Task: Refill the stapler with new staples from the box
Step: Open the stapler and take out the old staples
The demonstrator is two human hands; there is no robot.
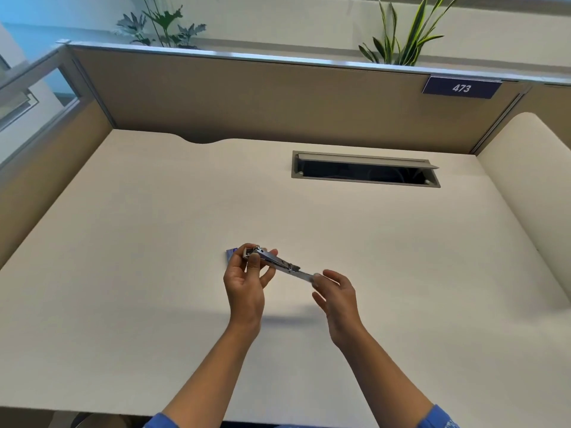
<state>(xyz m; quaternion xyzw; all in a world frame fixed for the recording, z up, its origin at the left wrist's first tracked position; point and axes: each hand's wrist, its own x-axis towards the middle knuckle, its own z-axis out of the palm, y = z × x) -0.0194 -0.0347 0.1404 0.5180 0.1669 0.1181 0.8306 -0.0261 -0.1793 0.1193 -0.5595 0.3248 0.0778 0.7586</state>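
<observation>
While the left hand [245,282] grips one end of the stapler [275,262], thumb [255,261] in front and fingers curled round behind, the tool hangs in the air above the desk [154,242], touching nothing below it. It's a slim metal stapler, slanting down from the left hand towards the right, and its lower end narrows to a thin bright strip. Over to the right hand [338,296]: its fingertips [315,278] meet the very tip of that strip, the other fingers loosely bent beneath. That spot is blurred, so I cannot tell whether it pinches the metal or only touches it. Whether the thin piece is a row of staples or part of the stapler, I cannot tell either.

Just behind the left hand, a corner of a small blue box [231,254] peeks out, lying flat on the desk, mostly hidden by the fingers.

Further back, a long cable slot [364,169] sits in the desk with its flap raised. Behind it stands a tan partition [247,94] carrying a dark sign [461,88] reading 473, and green plants [404,35] rise above its top rail. Blue sleeves [160,421] show at the bottom edge.
</observation>
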